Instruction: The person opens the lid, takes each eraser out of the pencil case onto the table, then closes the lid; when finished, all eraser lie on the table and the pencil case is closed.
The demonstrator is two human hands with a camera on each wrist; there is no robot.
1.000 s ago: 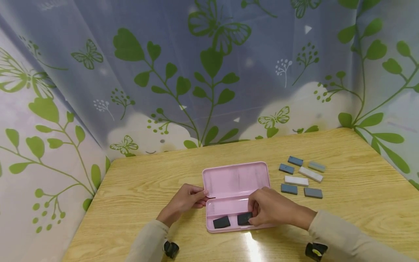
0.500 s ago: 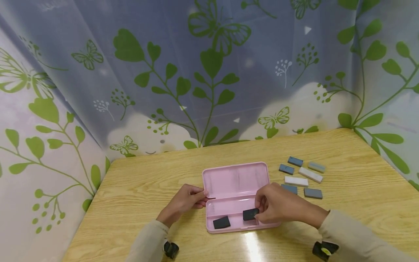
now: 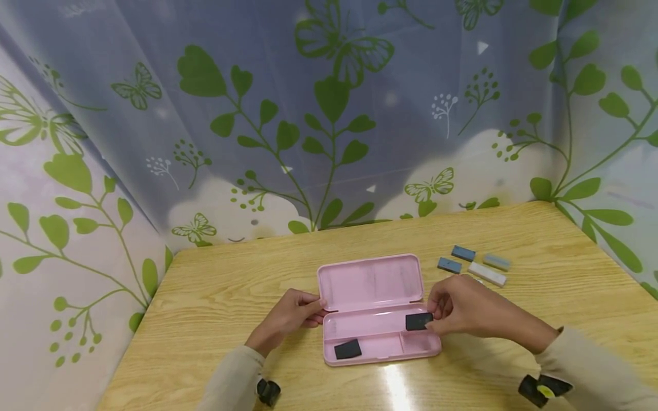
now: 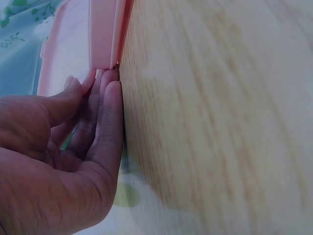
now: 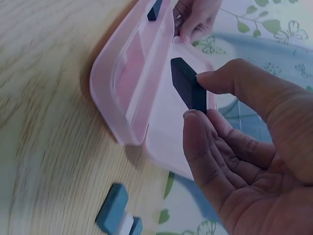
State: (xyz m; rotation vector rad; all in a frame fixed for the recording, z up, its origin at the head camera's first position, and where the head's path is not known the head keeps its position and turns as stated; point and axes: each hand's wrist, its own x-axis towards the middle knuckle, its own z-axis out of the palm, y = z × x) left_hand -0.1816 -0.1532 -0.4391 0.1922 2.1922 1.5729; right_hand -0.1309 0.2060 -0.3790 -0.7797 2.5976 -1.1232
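Observation:
A pink pencil case (image 3: pixel 370 282) lies open on the table, its lid folded back. My left hand (image 3: pixel 292 314) holds it at the left side near the hinge, thumb against the lid's edge in the left wrist view. Between the thumb and fingertips of my right hand (image 3: pixel 475 308) is a black eraser (image 5: pixel 188 85), held raised by the case's right end. In the head view it overlaps the rear compartment. A second black eraser (image 3: pixel 348 349) lies in the left part of the front compartment. The small front-right compartment (image 3: pixel 417 342) holds nothing.
Several erasers sit on the wooden table (image 3: pixel 231 274) right of the case, including two blue ones (image 3: pixel 464 253), a white one (image 3: pixel 487 274) and a pale translucent one (image 3: pixel 497 262). My right hand hides others. A patterned curtain (image 3: pixel 329 142) borders the table behind.
My right hand has lifted the black eraser from the front compartment and moved it rightward to the case's right end. My left hand has stayed in place.

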